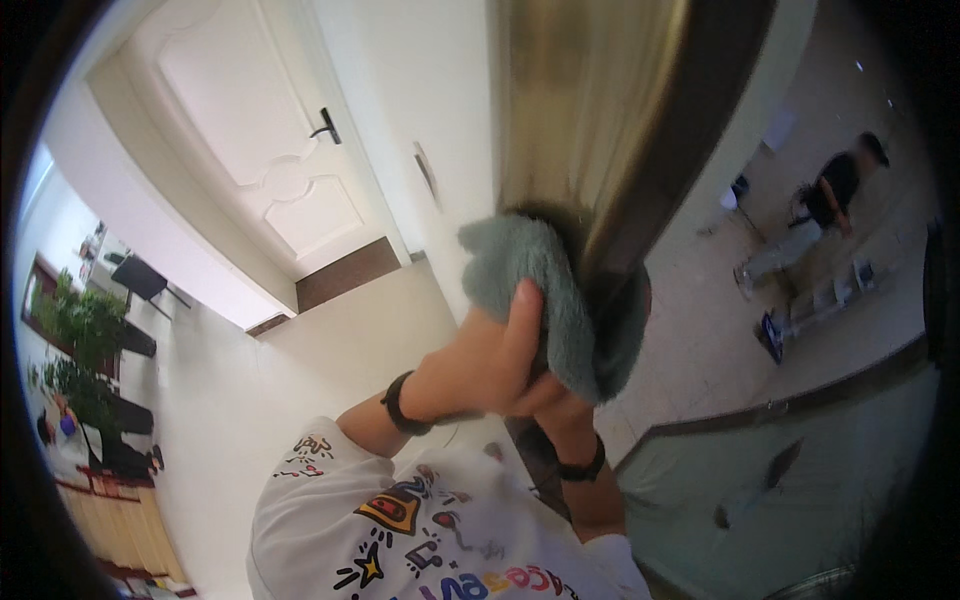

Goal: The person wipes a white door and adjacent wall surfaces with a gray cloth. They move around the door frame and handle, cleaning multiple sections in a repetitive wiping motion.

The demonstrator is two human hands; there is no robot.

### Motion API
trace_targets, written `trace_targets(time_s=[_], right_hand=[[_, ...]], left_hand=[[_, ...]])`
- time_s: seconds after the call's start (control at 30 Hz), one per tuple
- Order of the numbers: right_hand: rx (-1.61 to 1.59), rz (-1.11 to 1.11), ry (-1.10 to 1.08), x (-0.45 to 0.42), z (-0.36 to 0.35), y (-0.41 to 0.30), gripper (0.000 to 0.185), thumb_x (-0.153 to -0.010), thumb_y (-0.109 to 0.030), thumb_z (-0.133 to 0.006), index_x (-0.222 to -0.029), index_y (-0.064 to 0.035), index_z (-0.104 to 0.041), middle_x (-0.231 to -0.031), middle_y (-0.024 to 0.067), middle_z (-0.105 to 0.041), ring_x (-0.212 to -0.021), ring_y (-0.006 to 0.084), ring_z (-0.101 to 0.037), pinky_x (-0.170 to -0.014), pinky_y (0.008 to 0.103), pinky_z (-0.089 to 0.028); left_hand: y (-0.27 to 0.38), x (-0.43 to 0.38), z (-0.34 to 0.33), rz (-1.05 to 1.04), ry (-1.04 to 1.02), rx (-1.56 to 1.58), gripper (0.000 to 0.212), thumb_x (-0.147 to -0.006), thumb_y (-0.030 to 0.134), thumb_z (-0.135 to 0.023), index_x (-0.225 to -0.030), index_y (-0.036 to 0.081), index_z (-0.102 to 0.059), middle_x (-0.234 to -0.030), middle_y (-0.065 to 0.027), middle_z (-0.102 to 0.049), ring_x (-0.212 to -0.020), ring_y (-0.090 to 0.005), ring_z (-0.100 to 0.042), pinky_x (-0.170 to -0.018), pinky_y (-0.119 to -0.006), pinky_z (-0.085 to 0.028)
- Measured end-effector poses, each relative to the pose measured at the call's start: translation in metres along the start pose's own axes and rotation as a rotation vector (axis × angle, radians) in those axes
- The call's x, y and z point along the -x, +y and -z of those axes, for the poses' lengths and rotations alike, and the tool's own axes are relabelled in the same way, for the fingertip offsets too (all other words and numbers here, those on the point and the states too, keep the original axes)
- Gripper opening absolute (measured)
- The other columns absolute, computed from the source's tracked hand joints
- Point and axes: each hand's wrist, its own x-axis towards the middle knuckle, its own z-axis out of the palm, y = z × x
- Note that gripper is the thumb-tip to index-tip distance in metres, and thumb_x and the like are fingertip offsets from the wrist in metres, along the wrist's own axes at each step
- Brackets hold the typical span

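Note:
A fluffy grey-green cloth (517,259) is wrapped round the lower end of a brownish metallic frame or post (592,97), whose exact kind I cannot tell. My left hand (480,356), with a black wristband, presses the cloth from the left, thumb laid over it. Close beside it, my right hand (559,401) is at the cloth's lower edge, partly hidden by the cloth and the other hand; it also has a black band at the wrist. How its fingers lie cannot be seen fully.
A white panelled door (240,97) with a black handle stands at upper left. Potted plants (82,352), a dark chair (139,277) and a seated person are at far left. Another person in a dark top (836,187) is at right, beyond a glass-like panel (750,465).

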Motion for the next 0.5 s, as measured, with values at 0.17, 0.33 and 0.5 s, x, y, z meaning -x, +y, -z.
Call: trace_targets(time_s=[0.17,0.33,0.5], right_hand=[[0.022,-0.133,-0.087,0.017,0.014,0.009,0.110,-0.072,-0.036,-0.083,-0.149,-0.0019,-0.012,-0.148,0.0232,-0.029,-0.136,0.0396,-0.033,-0.112,0.0554,-0.030],[-0.079,-0.082,-0.119,0.021,0.033,0.029,0.112,-0.070,-0.038,-0.084,-0.152,-0.0110,-0.013,-0.151,0.0203,-0.026,-0.138,0.0401,-0.030,-0.112,0.0582,-0.030],[-0.527,0.004,-0.039,-0.038,0.032,0.010,0.116,-0.066,-0.050,-0.083,-0.152,-0.0151,-0.013,-0.154,0.0192,-0.020,-0.140,0.0397,-0.024,-0.114,0.0596,-0.026]], left_hand=[[0.002,-0.014,-0.013,-0.086,0.199,0.116,0.086,-0.085,0.018,-0.059,-0.144,-0.017,-0.007,-0.128,-0.0379,-0.042,-0.117,-0.0579,-0.043,-0.103,-0.067,-0.025],[0.008,-0.016,-0.015,-0.042,0.248,0.096,0.085,-0.085,0.020,-0.063,-0.145,-0.014,-0.014,-0.132,-0.0362,-0.041,-0.122,-0.0539,-0.043,-0.107,-0.062,-0.024],[0.013,-0.044,-0.003,-0.110,0.397,-0.031,0.079,-0.084,0.017,-0.064,-0.145,-0.013,-0.022,-0.136,-0.0344,-0.040,-0.127,-0.0522,-0.040,-0.108,-0.059,-0.025]])
